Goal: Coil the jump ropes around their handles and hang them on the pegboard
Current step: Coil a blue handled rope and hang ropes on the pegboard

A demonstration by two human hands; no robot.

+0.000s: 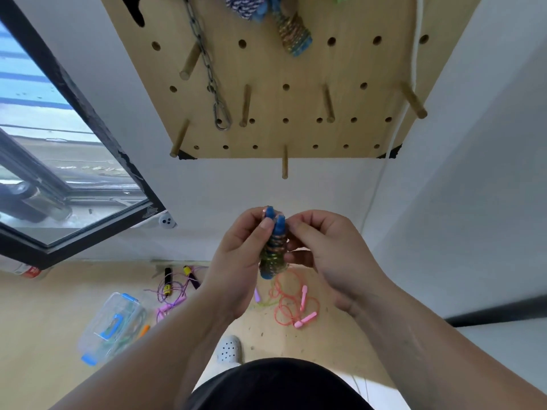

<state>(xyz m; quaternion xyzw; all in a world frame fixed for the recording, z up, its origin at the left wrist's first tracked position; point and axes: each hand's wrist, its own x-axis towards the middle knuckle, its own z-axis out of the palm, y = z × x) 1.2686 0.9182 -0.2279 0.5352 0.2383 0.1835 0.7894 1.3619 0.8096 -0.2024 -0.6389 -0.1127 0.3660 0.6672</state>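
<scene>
A jump rope with blue handles is held upright in front of me, its multicoloured cord coiled tightly around the two handles. My left hand grips the bundle from the left, thumb near the handle tops. My right hand pinches the coil at its upper right. Above hangs the wooden pegboard with several pegs; a similar coiled blue-handled rope hangs near its top. On the floor lie a pink-handled rope and a purple cord with black and yellow handles.
A clear plastic box with blue clips sits on the floor at the left. A metal chain with a carabiner hangs on the pegboard. A window opens at the left; white walls meet in a corner at the right.
</scene>
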